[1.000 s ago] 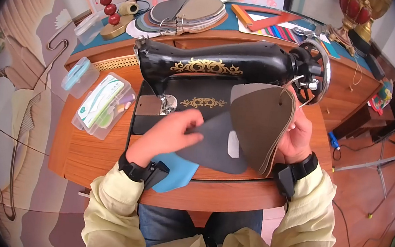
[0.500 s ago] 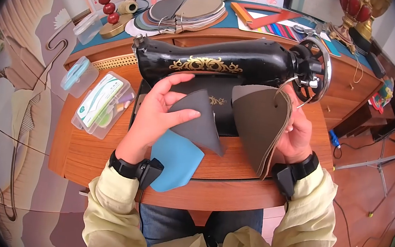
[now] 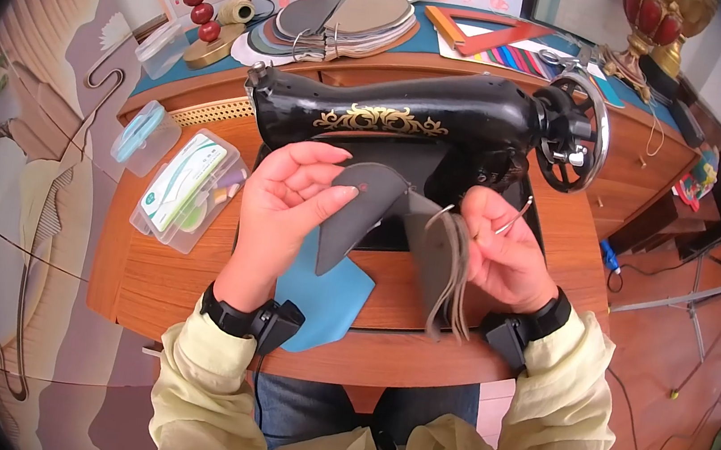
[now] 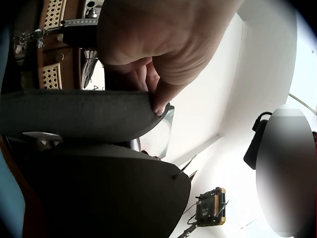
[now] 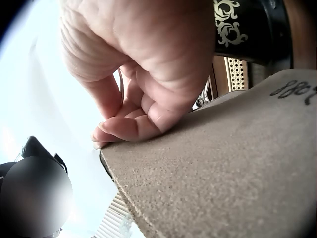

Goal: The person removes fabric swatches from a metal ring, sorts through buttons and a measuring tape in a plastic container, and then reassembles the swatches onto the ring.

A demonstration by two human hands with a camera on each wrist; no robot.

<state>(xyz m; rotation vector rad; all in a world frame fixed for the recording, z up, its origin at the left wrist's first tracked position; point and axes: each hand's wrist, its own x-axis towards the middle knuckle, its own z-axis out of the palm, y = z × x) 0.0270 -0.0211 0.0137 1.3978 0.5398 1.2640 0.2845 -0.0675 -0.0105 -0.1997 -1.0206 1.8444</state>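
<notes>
and here's the dark grey leather piece (image 3: 361, 216), up in the air over the counter (image 3: 146, 289), its curved upper end right at the person's left grip (image 3: 282, 202) and the rest drooping below the thumb. that left grip is clamped on the piece's edge, thumb on the near face, fingers behind it.

over on the other side, the bunch of leather swatches (image 3: 437, 261) hangs just beside the right grip (image 3: 506, 247), its layers fanned a little along the edge. the right grip is pinched together on the thin metal ring (image 3: 526, 211), fingers curled, one end of the ring poking up past the hand. from the right wrist, the fingertips sit at the corner of a rough brown-grey swatch face, with dark handwriting (image 5: 294, 91) farther along it.

the grey piece and the bunch come very close between the hands; whether they touch, i can't tell. below the grey piece, a blue leather piece (image 3: 324, 301) lies flat on the counter, and behind it all stands the black sewing machine (image 3: 392, 112), gold scrollwork facing us.
</notes>
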